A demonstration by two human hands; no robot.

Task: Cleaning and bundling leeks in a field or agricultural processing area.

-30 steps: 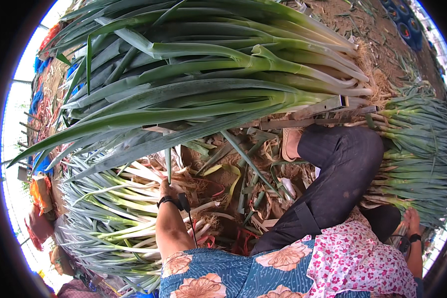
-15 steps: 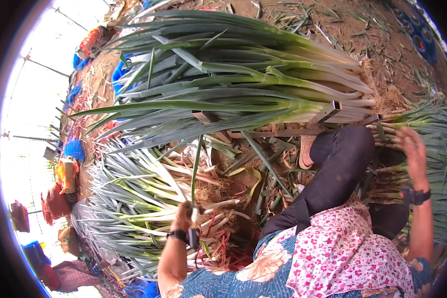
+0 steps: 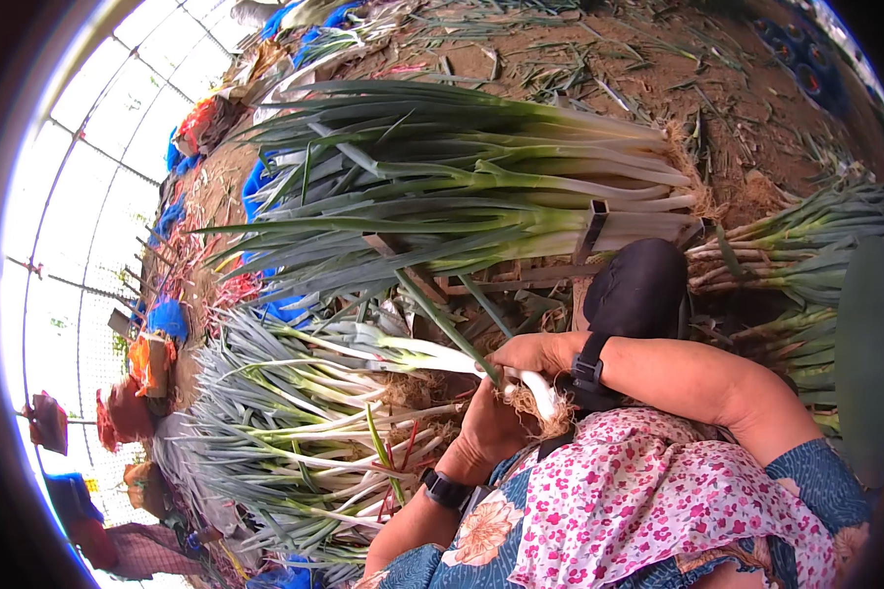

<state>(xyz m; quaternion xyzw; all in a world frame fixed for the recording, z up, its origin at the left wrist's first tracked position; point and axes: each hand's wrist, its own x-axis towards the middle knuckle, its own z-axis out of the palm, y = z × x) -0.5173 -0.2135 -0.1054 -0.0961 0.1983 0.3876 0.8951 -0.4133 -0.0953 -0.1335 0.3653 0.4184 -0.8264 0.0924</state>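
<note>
In front of my lap, both hands meet on a green onion [image 3: 545, 393] with a thick white stem and a tuft of pale roots at its right end. My left hand [image 3: 493, 422] is closed around the stem from below. Over it, my right hand [image 3: 538, 353] is closed on the stem and its leaves, its fingers partly hidden. Green leaf lengths stick out to the upper left of my hands. Beside them on the left lies a loose heap of green onions [image 3: 295, 412], roots toward me.
Ahead, a neat stack of green onions [image 3: 481, 187] rests on a metal frame [image 3: 592, 231] with upright posts. More bundles [image 3: 805, 245] lie at the right. My bent knee [image 3: 643, 285] is close to the frame. A dull green blurred shape [image 3: 872, 363] fills the right edge.
My right hand has come from the far right, where it was open, to the onion. My left hand has moved right, toward my lap, with the onion. The view has shifted slightly.
</note>
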